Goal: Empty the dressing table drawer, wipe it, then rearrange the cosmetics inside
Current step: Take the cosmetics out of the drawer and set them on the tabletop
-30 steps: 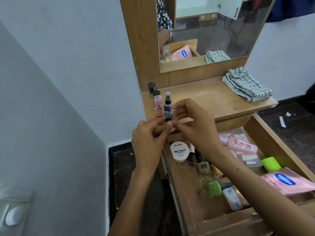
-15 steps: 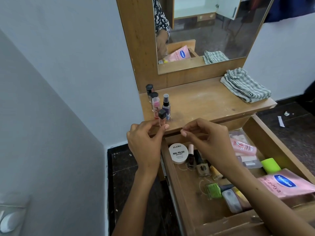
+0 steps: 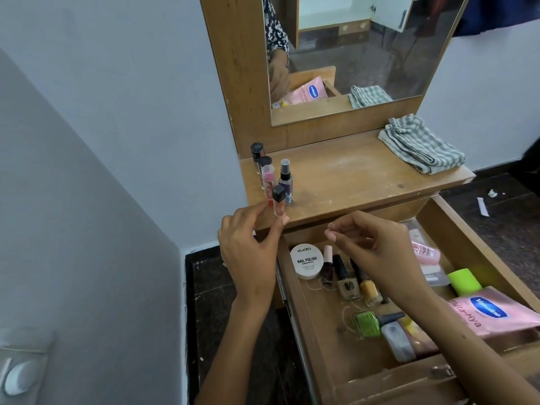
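Left hand (image 3: 248, 252) at the front left corner of the tabletop (image 3: 350, 176), grip pinched on a small clear vial with a square black cap (image 3: 279, 203); the vial stands upright, its base at or just above the wood, very near the front edge. Risk one: a release here with any sideways drag tips the narrow vial off the edge to the dark floor (image 3: 222, 287) below. Just behind it stands a tight cluster: two black-capped bottles (image 3: 257, 152), a pink tube (image 3: 268, 179), a dark spray bottle (image 3: 285, 181). All are tall and narrow, near touching; a knuckle withdrawn carelessly could knock one into the rest. Right hand (image 3: 377, 249) hovers over the open drawer (image 3: 318, 331), grip empty with fingertips loosely curled, above a white tub of nail polish remover wipes (image 3: 306, 261) and nail polish bottles (image 3: 347, 283) lying flat. The drawer remains well stocked: a green bottle (image 3: 366, 324), a lime green cap (image 3: 464, 282), pink tubes, a pink Vaseline pouch (image 3: 496, 315) at the right. Risk two, judged: glass bottles grabbed several at once may slip and crack. Striped cloth (image 3: 420, 146) waits folded at the far right of the tabletop; a crowded left corner leaves that side free for later items.
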